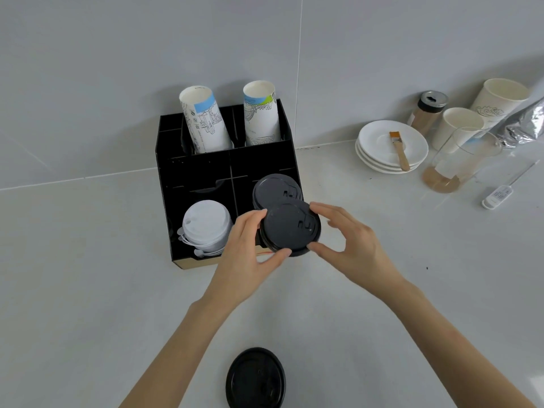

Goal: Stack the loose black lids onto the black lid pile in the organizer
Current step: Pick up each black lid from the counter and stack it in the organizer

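Hands, left [247, 254] and right [350, 245], fingers clamped on round black plastic lid [290, 228], hiding black lid pile [275, 191] front in black compartment organizer [206, 172]. Second loose black lid [255, 378] at 6 o'clock on grey tabletop [88, 290], cut off.

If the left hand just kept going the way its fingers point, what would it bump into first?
Probably the black lid pile in the organizer. The left hand, gripping a black lid, points up and away toward it; depth is hard to judge.
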The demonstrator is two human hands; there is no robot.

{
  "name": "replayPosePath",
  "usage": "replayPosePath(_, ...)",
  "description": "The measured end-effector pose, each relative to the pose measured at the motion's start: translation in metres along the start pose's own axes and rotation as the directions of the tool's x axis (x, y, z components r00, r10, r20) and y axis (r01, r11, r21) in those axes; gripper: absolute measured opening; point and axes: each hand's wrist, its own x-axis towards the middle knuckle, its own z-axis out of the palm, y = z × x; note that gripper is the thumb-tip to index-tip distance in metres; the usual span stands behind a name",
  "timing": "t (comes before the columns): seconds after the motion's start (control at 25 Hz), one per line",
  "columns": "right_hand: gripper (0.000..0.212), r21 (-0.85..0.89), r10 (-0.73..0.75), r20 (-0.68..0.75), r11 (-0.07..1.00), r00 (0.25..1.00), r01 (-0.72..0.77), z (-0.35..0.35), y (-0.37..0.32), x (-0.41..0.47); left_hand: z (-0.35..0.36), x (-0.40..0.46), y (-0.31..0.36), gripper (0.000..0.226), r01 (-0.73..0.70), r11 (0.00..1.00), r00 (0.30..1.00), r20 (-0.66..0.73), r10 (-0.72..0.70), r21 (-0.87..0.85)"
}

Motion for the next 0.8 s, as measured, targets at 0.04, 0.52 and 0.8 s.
replayPosePath(0.04, 0.052, 0.006, 0.004, -0.006, 1.0, 1.0, -0.004, -0.001, -0.002, 0.006, -0.002, 0.005, 0.002, 0.063, 0.02, 1.0, 1.0, -0.019, -0.02, 0.002)
replayPosePath(0.52, 0.049, -0.034, 0.022, 0.027, 0.999, 0.999, -0.021, 0.008, 0.008, 0.069, -0.001, 0.059, -0.013, 0.064, 0.103, 0.993, 0.989, -0.112, -0.096, 0.06)
replayPosePath(0.8, 0.048, -0.061, 0.048, 0.045, 0.997, 0.998, -0.045, 0.02, 0.02, 0.08, 0.005, 0.069, -0.025, 0.065, 0.145, 0.987, 0.988, -0.072, -0.14, 0.073)
